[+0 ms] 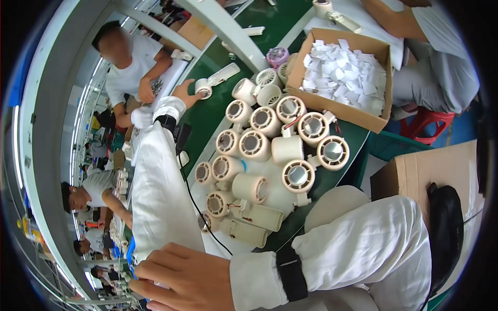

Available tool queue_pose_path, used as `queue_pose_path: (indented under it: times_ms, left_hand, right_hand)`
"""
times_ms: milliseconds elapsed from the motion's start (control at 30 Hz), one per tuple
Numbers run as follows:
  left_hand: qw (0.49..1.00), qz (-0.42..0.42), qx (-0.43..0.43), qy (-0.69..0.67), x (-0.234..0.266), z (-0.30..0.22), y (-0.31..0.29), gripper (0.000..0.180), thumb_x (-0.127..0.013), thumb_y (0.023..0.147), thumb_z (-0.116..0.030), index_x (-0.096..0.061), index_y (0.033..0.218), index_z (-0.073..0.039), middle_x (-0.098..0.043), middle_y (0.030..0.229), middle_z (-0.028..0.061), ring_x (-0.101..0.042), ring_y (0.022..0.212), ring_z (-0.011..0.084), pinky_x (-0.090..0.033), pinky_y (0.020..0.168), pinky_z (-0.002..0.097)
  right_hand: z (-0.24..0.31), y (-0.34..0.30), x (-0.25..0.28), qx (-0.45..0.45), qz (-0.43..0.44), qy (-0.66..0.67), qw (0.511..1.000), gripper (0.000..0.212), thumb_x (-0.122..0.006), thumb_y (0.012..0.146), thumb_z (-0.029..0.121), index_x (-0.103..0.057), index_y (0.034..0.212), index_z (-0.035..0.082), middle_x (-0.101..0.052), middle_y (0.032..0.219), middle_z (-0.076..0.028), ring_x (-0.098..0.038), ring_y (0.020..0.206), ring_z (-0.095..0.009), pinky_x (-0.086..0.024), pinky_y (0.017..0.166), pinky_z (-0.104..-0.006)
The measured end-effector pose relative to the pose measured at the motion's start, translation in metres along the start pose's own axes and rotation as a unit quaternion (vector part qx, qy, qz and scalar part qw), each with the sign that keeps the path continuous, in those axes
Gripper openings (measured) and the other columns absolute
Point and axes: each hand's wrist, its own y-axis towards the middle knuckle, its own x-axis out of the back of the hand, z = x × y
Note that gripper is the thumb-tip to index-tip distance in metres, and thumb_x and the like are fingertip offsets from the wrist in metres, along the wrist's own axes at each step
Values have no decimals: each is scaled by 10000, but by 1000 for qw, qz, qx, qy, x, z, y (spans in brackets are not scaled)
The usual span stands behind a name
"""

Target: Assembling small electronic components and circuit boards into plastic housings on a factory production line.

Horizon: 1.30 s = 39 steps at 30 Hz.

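At the far side of the green table my left hand point(185, 94) has its thumb and fingers closed around the round head of a cream handheld fan point(204, 91), whose flat handle points away to the right. My right hand point(182, 276) is near the lower edge, back up, fingers stretched out and slightly apart over my left sleeve; nothing shows in it. Between my arms stand several cream fan heads point(260, 120) in a cluster, some with dark or shiny round centres. Two opened fan handles point(262, 216) with small wires lie at the cluster's near end.
A cardboard box point(340, 112) full of white paper pieces point(340, 67) stands beyond the fans, next to a purple fan head point(277, 56). A metal frame post point(228, 33) crosses the table. Co-workers sit at left and upper right. A black cable point(193, 199) hangs from my left wrist.
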Motion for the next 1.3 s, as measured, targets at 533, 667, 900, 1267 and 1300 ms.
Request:
queue_pose_path:
  times_ms: [533,667,900,1267,1300]
  left_hand:
    - [982,-164,-18,95,63,6,-39,525,-799,719,-366,-683,1174,-133,-705,1112,179,-702,969,304,-535,879,376]
    - [995,-86,9,-57,141,11,-131,503,-763,787,-239,-626,1246,-86,-697,1085,113,-677,949,215,-528,850,329]
    - [983,86,53,-156,197,-33,-319,487,-770,777,-165,-616,1213,-11,-702,1074,103,-680,974,224,-524,871,339]
    - [954,210,-98,-192,108,-90,-395,519,-765,681,-72,-628,1179,-20,-654,1122,182,-656,996,339,-522,867,407]
    - [954,209,-97,-193,108,-89,-396,519,-765,681,-72,-628,1179,-20,-654,1122,182,-656,996,339,-522,867,407]
  right_hand:
    - [-51,0,8,-1,31,-106,994,316,-690,856,263,-574,1049,42,-479,1015,-91,-503,935,-244,-418,806,-359]
    - [-50,1,17,-29,46,-182,982,312,-701,838,231,-561,1040,39,-478,1015,-100,-510,932,-257,-423,804,-371]
    - [-38,-10,1,-21,106,-167,980,326,-699,824,187,-562,1077,32,-506,1029,-109,-541,939,-289,-450,808,-404]
    - [-30,-38,-4,-72,382,-109,915,142,-682,829,166,-686,790,29,-679,772,-157,-674,746,-353,-540,669,-464]
    - [-30,-39,-4,-70,383,-108,914,142,-682,829,166,-686,790,29,-679,772,-157,-674,746,-353,-540,669,-464]
